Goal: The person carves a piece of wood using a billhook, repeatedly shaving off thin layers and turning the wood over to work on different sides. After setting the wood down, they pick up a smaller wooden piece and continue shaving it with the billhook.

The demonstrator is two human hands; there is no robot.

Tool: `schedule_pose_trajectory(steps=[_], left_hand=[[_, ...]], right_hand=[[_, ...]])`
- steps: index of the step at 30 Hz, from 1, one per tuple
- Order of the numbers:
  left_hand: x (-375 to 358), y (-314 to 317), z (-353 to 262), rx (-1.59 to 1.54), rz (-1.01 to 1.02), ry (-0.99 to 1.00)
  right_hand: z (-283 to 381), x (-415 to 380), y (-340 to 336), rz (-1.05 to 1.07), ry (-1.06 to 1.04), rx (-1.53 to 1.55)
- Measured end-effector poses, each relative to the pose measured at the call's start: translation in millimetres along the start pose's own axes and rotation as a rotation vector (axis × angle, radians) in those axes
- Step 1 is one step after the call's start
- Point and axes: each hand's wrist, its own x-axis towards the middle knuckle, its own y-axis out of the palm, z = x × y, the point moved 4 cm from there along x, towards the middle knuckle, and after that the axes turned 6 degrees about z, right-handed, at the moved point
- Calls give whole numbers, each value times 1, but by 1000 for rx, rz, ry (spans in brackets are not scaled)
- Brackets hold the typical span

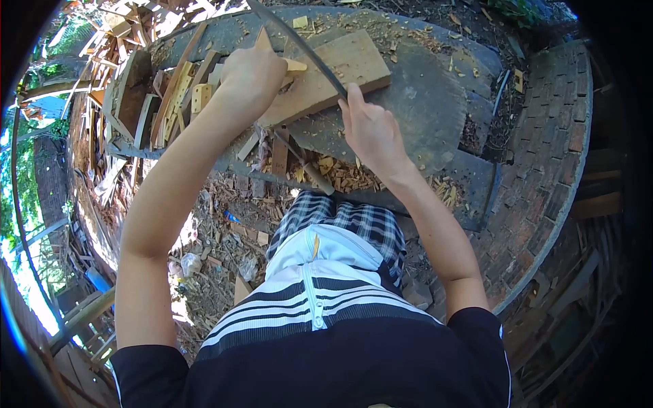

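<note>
My left hand is closed around a small pale piece of wood, holding it on a thick wooden block. My right hand grips the handle of a long dark blade that slants up to the left, passing just right of the small piece. The block lies on a broad grey stone slab. Pale wood chips lie heaped at the slab's near edge, in front of my knees.
A stack of cut wooden sticks lies left of the block. A short tool with a wooden handle rests on the slab near the chips. A curved brick wall rings the right side. Scrap wood and debris cover the ground at left.
</note>
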Motion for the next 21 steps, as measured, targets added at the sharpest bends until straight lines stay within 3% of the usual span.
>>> schedule_pose_trajectory(steps=[5,9,12,14,17,21], left_hand=[[8,0,0,96,66,12],[12,5,1,88,114,-21],[13,6,3,79,62,6],[10,-2,0,97,92,10],[13,6,4,79,86,-3],[5,4,2,83,110,-2]], right_hand=[[-32,2,39,50,44,-123],[-8,0,13,83,45,-46],[6,-2,0,-58,-24,66],[-16,-2,27,149,109,-93],[-33,7,36,116,75,-119],[-9,5,6,122,45,-44]])
